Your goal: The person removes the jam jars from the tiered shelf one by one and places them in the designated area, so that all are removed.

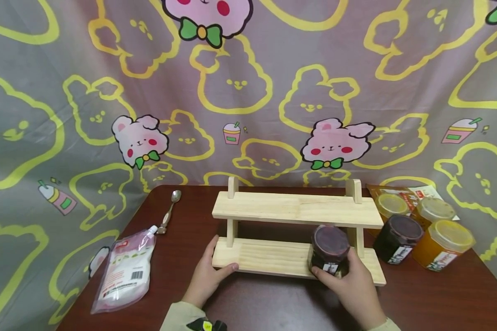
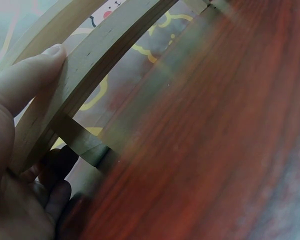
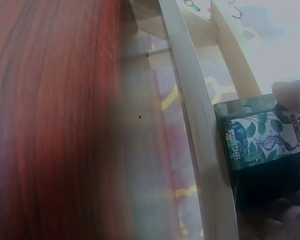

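Observation:
A two-tier wooden shelf [image 1: 269, 257] stands on the dark red-brown table. At its left end, my left hand [image 1: 207, 278] grips the lower board; the left wrist view shows the thumb [image 2: 37, 72] on the board [image 2: 97, 62] and fingers curled below. My right hand [image 1: 356, 285] holds a dark jar [image 1: 330, 241] with a purplish lid at the right part of the lower board. Seen from the right wrist, the jar's printed label [image 3: 265, 137] faces the camera and its base meets the board [image 3: 200, 125]. Part of the right hand is out of that view.
Right of the shelf stand another dark jar [image 1: 397, 239], an orange jar [image 1: 444, 246] and more yellow-lidded jars [image 1: 435, 209], with a packet [image 1: 422, 191] behind. On the left lie a spouted pouch [image 1: 126, 271] and a spoon [image 1: 170, 211]. A patterned curtain [image 1: 257, 124] hangs behind.

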Motion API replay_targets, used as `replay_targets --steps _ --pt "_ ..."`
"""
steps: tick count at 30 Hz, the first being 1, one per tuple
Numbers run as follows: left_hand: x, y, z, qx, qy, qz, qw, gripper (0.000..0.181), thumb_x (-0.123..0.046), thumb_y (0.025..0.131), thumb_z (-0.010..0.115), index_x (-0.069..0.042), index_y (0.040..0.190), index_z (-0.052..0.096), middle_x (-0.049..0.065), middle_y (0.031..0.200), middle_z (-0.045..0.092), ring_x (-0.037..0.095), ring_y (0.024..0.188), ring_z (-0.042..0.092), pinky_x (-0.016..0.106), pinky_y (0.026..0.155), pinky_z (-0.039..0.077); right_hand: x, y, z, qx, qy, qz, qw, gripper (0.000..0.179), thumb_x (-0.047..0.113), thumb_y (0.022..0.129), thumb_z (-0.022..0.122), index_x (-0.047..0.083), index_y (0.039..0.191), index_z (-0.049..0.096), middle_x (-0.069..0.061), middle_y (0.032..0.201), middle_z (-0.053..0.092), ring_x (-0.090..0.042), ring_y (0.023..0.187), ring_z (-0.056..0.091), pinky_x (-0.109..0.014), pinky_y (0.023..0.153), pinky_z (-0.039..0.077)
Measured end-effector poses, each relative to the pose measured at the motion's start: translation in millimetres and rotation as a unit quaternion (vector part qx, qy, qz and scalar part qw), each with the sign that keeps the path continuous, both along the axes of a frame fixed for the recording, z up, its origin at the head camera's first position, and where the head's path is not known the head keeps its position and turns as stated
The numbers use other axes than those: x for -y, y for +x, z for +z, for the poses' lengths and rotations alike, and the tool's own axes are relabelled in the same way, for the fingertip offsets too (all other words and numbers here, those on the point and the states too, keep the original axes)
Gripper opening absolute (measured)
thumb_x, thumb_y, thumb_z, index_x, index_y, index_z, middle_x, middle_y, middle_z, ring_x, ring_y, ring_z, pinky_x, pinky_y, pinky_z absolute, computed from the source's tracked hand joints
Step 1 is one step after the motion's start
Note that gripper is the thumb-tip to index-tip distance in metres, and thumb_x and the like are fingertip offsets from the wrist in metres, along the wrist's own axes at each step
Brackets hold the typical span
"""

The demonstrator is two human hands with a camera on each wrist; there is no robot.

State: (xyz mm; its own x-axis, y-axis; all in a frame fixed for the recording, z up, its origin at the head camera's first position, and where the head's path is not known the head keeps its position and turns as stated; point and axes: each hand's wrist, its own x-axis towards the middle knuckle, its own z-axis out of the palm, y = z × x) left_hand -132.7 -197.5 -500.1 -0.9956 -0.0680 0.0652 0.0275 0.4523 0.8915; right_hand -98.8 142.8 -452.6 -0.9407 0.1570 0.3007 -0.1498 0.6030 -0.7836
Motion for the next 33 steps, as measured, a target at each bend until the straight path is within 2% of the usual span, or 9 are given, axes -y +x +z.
replay_targets --steps 6,11,14,19,27,30,33 --pt "-0.8 0.2 0.6 0.003 0.003 0.001 1.0 0.106 -0.033 0.075 0.09 -0.005 0.157 0.029 0.023 0.155 0.038 0.04 0.142 0.037 0.059 0.114 0.029 -7 2.5 -2.4 0.003 -0.008 0.005 0.9999 0.071 0.027 0.071 0.093 0.011 0.13 0.057 -0.011 0.121 0.067 -0.026 0.112 0.061 -0.018 0.09 0.039" --pt "-0.8 0.3 1.0 0.007 0.001 0.002 1.0 0.106 -0.033 0.075 0.09 -0.005 0.157 0.029 0.023 0.155 0.039 0.04 0.141 0.038 0.059 0.114 0.029 -11 6.4 -2.4 0.002 -0.016 0.006 0.9998 0.068 0.028 0.072 0.093 0.012 0.13 0.059 -0.009 0.122 0.067 -0.012 0.11 0.057 -0.009 0.09 0.036" --pt "-1.1 0.4 1.6 0.006 0.001 0.003 1.0 0.107 -0.033 0.074 0.09 -0.005 0.157 0.029 0.023 0.154 0.04 0.04 0.141 0.038 0.059 0.114 0.029 -14 9.3 -2.1 0.009 -0.016 -0.001 0.9998 0.069 0.03 0.073 0.092 0.015 0.131 0.059 -0.01 0.123 0.067 -0.005 0.109 0.055 -0.01 0.089 0.036" --pt "-1.5 0.4 2.1 0.004 0.003 0.002 1.0 0.107 -0.033 0.074 0.09 -0.004 0.157 0.029 0.023 0.154 0.04 0.04 0.141 0.038 0.059 0.114 0.029 -18 12.4 -1.8 0.019 -0.009 -0.015 0.9997 0.069 0.031 0.073 0.092 0.015 0.131 0.06 -0.011 0.122 0.068 -0.002 0.107 0.054 -0.013 0.088 0.038" --pt "-1.5 0.3 0.7 0.007 -0.001 0.002 1.0 0.107 -0.034 0.075 0.09 -0.005 0.157 0.028 0.022 0.156 0.038 0.04 0.142 0.037 0.059 0.114 0.029 -22 14.3 -2.9 0.011 -0.016 -0.01 0.9998 0.07 0.027 0.072 0.093 0.014 0.133 0.059 -0.012 0.126 0.066 0.011 0.107 0.047 -0.019 0.092 0.038" --pt "-1.1 0.0 0.5 0.006 -0.001 0.001 1.0 0.107 -0.034 0.075 0.09 -0.005 0.157 0.028 0.022 0.156 0.038 0.04 0.142 0.037 0.059 0.114 0.029 -24 15.4 -2.4 0.019 -0.015 -0.014 0.9996 0.07 0.028 0.073 0.092 0.015 0.134 0.059 -0.012 0.127 0.066 0.009 0.106 0.048 -0.02 0.091 0.038" --pt "-0.5 0.0 0.5 0.005 0.001 0.001 1.0 0.107 -0.034 0.075 0.09 -0.005 0.157 0.028 0.022 0.156 0.038 0.04 0.142 0.037 0.059 0.114 0.029 -25 16.9 -1.4 0.032 -0.007 -0.023 0.9992 0.073 0.03 0.073 0.092 0.014 0.135 0.058 -0.011 0.129 0.064 -0.004 0.11 0.053 -0.024 0.09 0.038"
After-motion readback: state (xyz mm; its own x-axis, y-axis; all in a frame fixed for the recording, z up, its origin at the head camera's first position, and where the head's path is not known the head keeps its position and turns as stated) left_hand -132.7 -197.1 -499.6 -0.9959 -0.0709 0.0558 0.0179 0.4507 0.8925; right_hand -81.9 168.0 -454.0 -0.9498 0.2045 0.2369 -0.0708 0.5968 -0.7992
